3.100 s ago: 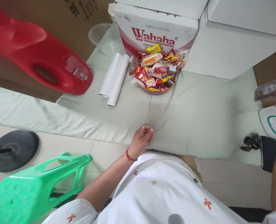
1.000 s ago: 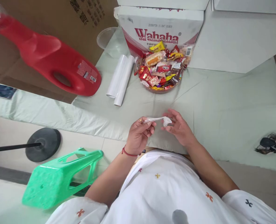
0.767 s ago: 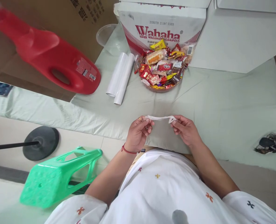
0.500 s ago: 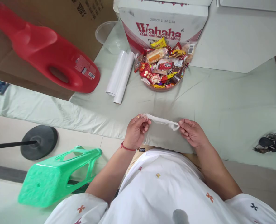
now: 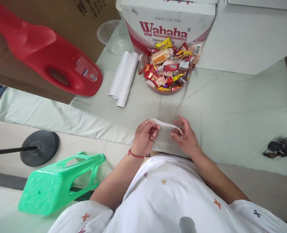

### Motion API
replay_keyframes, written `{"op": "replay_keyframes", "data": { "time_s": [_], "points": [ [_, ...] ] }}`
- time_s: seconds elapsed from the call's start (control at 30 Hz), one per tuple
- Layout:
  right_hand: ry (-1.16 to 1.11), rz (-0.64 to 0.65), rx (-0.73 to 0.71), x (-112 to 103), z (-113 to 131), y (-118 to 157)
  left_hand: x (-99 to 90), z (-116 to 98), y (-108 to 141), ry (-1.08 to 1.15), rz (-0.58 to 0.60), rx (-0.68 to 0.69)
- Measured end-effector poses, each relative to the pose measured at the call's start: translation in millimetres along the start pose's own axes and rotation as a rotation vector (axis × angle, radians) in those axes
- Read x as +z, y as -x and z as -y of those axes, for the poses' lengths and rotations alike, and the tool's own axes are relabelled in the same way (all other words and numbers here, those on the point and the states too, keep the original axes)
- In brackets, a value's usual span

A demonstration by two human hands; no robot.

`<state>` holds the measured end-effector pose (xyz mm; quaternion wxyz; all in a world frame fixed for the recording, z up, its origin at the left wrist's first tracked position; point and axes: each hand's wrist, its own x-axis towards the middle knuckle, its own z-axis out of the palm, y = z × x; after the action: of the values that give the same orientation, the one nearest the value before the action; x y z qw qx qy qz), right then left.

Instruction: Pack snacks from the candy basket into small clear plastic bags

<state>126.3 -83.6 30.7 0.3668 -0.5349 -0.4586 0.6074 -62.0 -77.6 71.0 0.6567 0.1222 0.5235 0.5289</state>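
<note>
A thin, crumpled white strip [image 5: 166, 125], partly see-through, stretches between my hands above the table's front edge. My left hand [image 5: 145, 136] is closed, pinching its left end between thumb and fingers. A red cord circles that wrist. My right hand [image 5: 186, 136] is open, its thumb and fingers spread around the strip's free end, which droops toward the palm. Whether a fingertip touches that end I cannot tell. What the strip is made of does not show clearly.
Beyond my hands stand a bowl of wrapped snacks [image 5: 169, 90], two white rolls [image 5: 124, 77] and a Wahaha box [image 5: 167, 19]. A red bottle [image 5: 61, 68] is at left. Keys [image 5: 277, 147] lie at right. A green stool [image 5: 48, 191] is on the floor.
My right hand has let go its pinch on the strip's right end and moved left, fingers now spread. The left hand keeps its hold, and the strip has gone slacker.
</note>
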Motion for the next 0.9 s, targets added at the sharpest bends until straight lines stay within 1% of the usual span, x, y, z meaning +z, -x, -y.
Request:
{"op": "replay_keyframes", "data": {
  "time_s": [0.07, 0.13, 0.23, 0.33, 0.47, 0.53, 0.63, 0.7, 0.77, 0.83, 0.9],
  "points": [
    [0.006, 0.037, 0.057, -5, 3, 2, -2.3, -1, -1, -0.001, -0.016, 0.013],
    [-0.024, 0.057, 0.112, -16, 7, 5, -6.7, -3, -4, -0.003, -0.043, 0.031],
    [-0.083, 0.043, 0.175, -35, 12, 10, -11.4, -4, -9, -0.024, -0.058, 0.025],
    [-0.120, -0.018, 0.205, -46, 11, 13, -11.4, -3, -12, -0.045, -0.050, 0.000],
    [-0.166, -0.161, 0.158, -53, 6, 16, -10.8, 0, -14, -0.065, -0.042, -0.002],
    [-0.193, -0.182, 0.155, -56, 6, 17, -12.5, 1, -15, -0.080, -0.034, -0.008],
    [-0.301, -0.130, 0.261, -62, 10, 19, -16.4, 1, -18, -0.089, -0.035, -0.013],
    [-0.409, -0.050, 0.364, -65, 13, 19, -18.2, 2, -20, -0.084, -0.034, -0.010],
    [-0.497, 0.022, 0.429, -65, 15, 20, -18.3, 3, -21, -0.059, -0.012, 0.009],
    [-0.554, 0.020, 0.424, -63, 16, 20, -16.9, 4, -20, -0.013, 0.033, 0.018],
    [-0.597, -0.024, 0.383, -59, 16, 20, -14.7, 6, -17, 0.034, 0.085, -0.023]
  ]
}}
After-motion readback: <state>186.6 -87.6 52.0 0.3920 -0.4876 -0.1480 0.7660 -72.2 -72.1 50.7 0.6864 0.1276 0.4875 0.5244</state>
